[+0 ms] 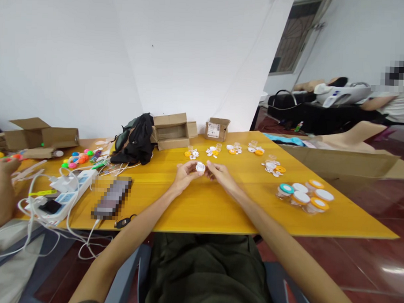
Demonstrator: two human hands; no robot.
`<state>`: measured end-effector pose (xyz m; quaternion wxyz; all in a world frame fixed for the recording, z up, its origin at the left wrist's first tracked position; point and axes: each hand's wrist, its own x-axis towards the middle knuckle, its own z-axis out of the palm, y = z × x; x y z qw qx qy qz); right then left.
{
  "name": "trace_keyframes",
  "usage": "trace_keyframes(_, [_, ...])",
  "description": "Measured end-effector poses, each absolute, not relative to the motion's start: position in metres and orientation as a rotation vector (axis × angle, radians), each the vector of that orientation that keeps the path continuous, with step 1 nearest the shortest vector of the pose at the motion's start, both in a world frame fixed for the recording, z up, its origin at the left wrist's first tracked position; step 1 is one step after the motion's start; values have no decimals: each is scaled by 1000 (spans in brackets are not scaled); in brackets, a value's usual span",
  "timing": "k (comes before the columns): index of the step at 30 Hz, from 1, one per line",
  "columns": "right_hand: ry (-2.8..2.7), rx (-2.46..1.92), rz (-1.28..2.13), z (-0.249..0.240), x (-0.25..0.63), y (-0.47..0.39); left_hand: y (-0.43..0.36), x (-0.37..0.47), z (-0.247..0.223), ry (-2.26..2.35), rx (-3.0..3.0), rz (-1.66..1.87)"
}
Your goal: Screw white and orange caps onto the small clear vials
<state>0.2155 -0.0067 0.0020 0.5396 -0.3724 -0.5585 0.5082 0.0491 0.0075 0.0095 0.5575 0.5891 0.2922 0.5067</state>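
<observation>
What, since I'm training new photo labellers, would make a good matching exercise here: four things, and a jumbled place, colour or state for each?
Column one
1. Round white piece
2. Power strip
3. Black fabric bundle
4. Teal-lidded jar

Column two
A. Beside an open cardboard box
B. In the fingers of the left hand
C. Grouped with white- and orange-lidded jars
D. White and blue, among cables

Pairs: 1-B, 2-D, 3-A, 4-C

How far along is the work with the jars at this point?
Apparently partway. Six lidded jars grouped toward the table's right look done. In progress is a round white piece in the left hand, the right hand close beside it; its completeness is unclear. Five clusters of loose parts farther back look left to do.
</observation>
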Motion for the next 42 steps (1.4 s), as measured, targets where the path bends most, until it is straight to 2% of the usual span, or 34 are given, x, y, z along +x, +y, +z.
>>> trace_keyframes(6, [-1534, -931, 679, 12, 219, -17, 11, 51, 1, 806, 1454, 1148])
trace_keyframes(12, [-1808, -976, 525, 10, 219, -20, 12, 51, -4, 826, 1574, 1101])
trace_keyframes(24, [-1896, -1139, 459, 8, 221, -17, 13, 51, -5, 908, 1690, 1033])
trace_keyframes(31, [-1820, -1287, 608, 5, 219, -17, 15, 49, -7, 967, 1828, 1038])
trace_keyframes(42, [-1701, -1247, 656, 4, 218, -15, 13, 51, -4, 948, 1769, 1032])
